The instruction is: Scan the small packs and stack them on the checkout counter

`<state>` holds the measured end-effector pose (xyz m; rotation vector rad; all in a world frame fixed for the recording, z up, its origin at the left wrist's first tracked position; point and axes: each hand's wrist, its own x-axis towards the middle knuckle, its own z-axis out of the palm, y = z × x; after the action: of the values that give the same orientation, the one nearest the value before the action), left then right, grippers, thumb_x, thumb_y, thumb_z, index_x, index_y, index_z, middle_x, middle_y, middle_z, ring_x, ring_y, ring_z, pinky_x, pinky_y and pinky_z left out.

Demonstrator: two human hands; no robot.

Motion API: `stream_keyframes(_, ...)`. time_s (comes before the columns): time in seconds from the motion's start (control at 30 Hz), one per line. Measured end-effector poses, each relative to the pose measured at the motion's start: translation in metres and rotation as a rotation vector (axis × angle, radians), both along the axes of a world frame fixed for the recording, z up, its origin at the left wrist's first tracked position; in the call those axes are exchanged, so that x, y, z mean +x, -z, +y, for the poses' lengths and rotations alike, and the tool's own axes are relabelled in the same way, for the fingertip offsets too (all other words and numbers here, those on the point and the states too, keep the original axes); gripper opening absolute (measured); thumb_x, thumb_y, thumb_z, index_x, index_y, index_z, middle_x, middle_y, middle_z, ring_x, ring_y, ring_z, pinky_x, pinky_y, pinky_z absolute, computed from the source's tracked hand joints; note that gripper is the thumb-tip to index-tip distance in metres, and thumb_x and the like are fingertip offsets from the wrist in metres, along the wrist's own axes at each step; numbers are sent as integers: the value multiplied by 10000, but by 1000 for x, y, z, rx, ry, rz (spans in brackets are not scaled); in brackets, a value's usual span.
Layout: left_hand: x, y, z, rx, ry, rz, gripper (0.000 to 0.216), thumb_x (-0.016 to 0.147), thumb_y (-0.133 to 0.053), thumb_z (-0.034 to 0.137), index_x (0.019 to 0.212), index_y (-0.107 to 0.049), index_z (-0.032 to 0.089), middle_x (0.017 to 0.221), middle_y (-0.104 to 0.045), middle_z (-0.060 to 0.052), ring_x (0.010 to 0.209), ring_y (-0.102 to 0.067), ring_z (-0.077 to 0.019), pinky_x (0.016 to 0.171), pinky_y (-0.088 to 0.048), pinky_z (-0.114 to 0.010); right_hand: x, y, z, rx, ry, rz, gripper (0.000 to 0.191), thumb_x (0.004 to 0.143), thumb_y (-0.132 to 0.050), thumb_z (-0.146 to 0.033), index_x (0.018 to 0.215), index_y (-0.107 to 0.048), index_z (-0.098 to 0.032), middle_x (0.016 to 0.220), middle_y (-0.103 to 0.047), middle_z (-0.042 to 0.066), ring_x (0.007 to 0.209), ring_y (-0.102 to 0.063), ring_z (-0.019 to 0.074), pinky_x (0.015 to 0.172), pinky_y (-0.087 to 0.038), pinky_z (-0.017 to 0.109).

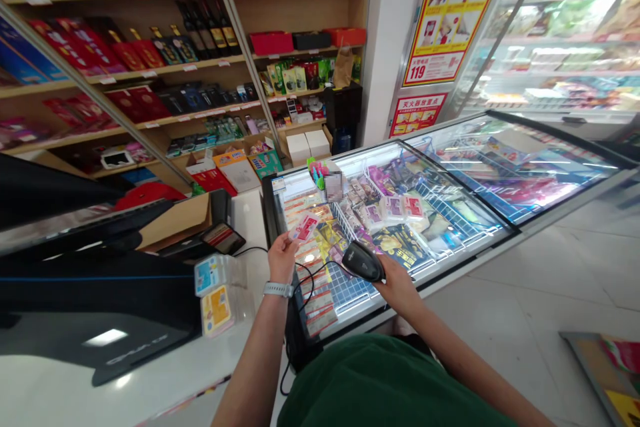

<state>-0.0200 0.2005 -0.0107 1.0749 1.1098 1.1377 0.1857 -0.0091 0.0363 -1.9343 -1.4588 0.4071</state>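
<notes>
My left hand [282,259], with a pale watch on the wrist, pinches a small flat pack with a pink-and-white label [305,227] above the near left corner of the glass-topped freezer [345,327]. In my right hand [399,287] is a black barcode scanner [363,261], its head pointing left toward the pack. A black cable [314,275] trails from the scanner to the left. Just beyond the scanner, small clear boxes with purple and red labels [393,208] sit on the freezer glass. Two clear boxes, one with a blue label [210,275], one with a yellow label [218,307], stand on the counter.
A dark checkout machine [100,320] and an open cardboard box [175,221] occupy the left counter [235,360]. Shelves [200,67] of boxes and bottles line the back. Colourful items [316,172] stand at the freezer's far left corner. Tiled floor [530,287] lies to the right.
</notes>
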Motion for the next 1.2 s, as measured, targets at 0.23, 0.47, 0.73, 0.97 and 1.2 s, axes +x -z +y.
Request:
stream_keyframes(0.23, 0, 1, 1, 5, 1, 11, 394, 626, -740, 283, 979, -638, 139, 870, -710, -47, 772, -641, -147, 734, -503, -283, 1, 2, 1, 10, -12, 12, 340, 717, -543, -90, 1040, -583, -187, 1005, -665, 72, 947, -620, 234, 853, -472, 351)
stream_keyframes(0.47, -1, 0, 0, -19, 4, 22, 388, 650, -724, 286, 998, -630, 143, 892, -708, -52, 803, -652, -153, 728, -507, -275, 2, 3, 3, 5, -18, 7, 297, 719, -542, -93, 996, -572, -196, 969, -659, 65, 915, -612, 229, 832, -470, 349)
stream_keyframes(0.73, -1, 5, 1, -21, -7, 30, 403, 637, -736, 309, 990, -625, 147, 885, -702, -51, 807, -652, -155, 750, -511, -287, 0, 2, 4, -5, 1, 9, 282, 724, -540, -117, 994, -569, -196, 955, -657, 65, 903, -619, 234, 815, -475, 344)
stream_keyframes(0.97, 0, 11, 4, 28, -23, 25, 360, 652, -721, 267, 982, -633, 155, 882, -708, -45, 817, -657, -162, 789, -516, -307, 1, 4, 5, -10, -8, 5, 301, 714, -535, -114, 1003, -566, -192, 957, -657, 66, 907, -619, 235, 820, -477, 344)
stream_keyframes(1.2, -1, 16, 5, 101, -11, 76, 306, 682, -702, 252, 967, -648, 155, 897, -718, -49, 823, -660, -165, 840, -507, -322, 2, 7, 5, -14, -10, -3, 312, 702, -531, -102, 996, -578, -195, 942, -663, 64, 883, -622, 233, 799, -482, 341)
